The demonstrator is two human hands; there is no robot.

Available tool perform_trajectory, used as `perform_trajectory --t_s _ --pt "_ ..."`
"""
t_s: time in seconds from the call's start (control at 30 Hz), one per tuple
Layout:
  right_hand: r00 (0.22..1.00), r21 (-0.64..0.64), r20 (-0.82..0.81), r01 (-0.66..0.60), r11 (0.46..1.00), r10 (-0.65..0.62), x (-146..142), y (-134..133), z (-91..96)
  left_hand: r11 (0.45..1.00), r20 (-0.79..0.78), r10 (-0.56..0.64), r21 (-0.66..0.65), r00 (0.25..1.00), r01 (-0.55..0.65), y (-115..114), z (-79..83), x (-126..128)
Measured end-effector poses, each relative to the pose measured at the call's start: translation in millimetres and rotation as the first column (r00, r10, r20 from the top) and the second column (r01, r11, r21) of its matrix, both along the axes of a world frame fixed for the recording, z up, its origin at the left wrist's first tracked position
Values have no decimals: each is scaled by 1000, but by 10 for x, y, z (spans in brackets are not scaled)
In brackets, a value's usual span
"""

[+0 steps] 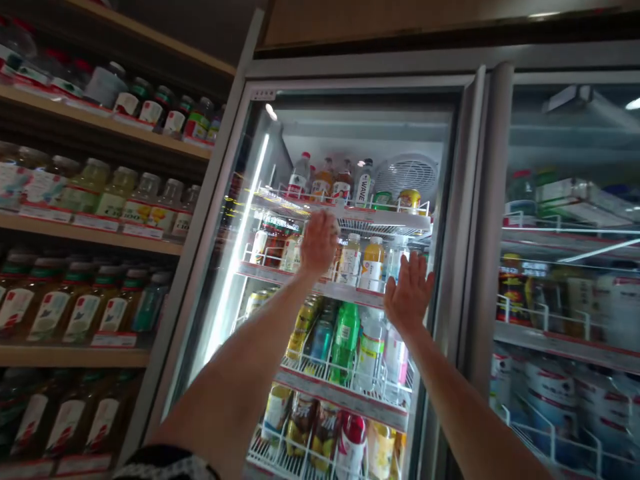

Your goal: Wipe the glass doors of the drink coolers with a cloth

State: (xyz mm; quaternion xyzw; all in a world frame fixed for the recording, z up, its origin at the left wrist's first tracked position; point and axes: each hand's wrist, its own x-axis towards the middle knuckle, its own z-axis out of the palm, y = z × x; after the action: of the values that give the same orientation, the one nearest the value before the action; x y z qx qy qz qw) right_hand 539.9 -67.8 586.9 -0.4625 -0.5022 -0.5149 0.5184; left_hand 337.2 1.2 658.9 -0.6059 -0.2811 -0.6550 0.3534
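Both my arms reach up into a lit drinks fridge. My left hand [318, 241] is raised in front of the second wire shelf [300, 281], its fingers curled and close together near bottles there; what it holds, if anything, is hidden. My right hand [409, 291] is spread open, palm forward, beside a yellow juice bottle [373, 263] on the same shelf, nothing in it. A green bottle [345, 340] stands on the shelf below, between my forearms.
The fridge's top shelf [380, 217] carries bottles and cans under a white fan [413, 175]. A closed glass door [565, 267] is at right. Wooden shelves [95, 235] with rows of bottles and price tags fill the left wall.
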Motion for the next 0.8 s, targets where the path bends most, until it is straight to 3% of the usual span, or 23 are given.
perform_trajectory --t_s 0.07,0.13,0.2,0.27,0.33,0.4,0.47,0.53,0.57,0.63,0.7,0.8 --pt "1000 -26 -6 27 999 -27 -9 -8 2 998 201 24 -53 979 -14 71 -45 -170" --pt "998 -41 -13 55 998 -56 -20 -15 2 998 179 43 -51 983 -34 48 -214 -101" --pt "997 -48 -11 77 996 -77 -22 -19 0 999 -71 44 16 997 -43 -45 -440 148" --pt "996 -45 -7 88 995 -88 -13 -22 -3 995 -354 42 99 934 -8 -134 -606 390" --pt "996 -46 -4 94 995 -94 -1 -28 -4 993 -449 40 119 893 15 -154 -630 426" --pt "995 -59 -1 97 993 -98 -1 -37 -6 997 -318 27 71 948 -4 -87 -519 198" --pt "995 -72 -8 103 992 -104 -16 -42 -10 999 -4 30 -27 1000 -30 30 -352 -146" --pt "994 -69 -21 104 992 -105 -33 -39 -18 995 244 46 -94 969 -23 114 -222 -365" --pt "995 -59 -27 97 994 -99 -36 -34 -24 995 264 44 -97 964 -18 121 -193 -371" --pt "999 -10 -16 47 999 -48 -23 -23 -37 999 77 22 -37 997 -20 51 -222 -156" --pt "998 93 12 -63 994 63 13 -20 -51 997 -241 42 78 970 -24 -101 -332 257" --pt "973 241 21 -228 943 230 70 -41 -66 982 -410 101 189 906 -24 -344 -501 844"
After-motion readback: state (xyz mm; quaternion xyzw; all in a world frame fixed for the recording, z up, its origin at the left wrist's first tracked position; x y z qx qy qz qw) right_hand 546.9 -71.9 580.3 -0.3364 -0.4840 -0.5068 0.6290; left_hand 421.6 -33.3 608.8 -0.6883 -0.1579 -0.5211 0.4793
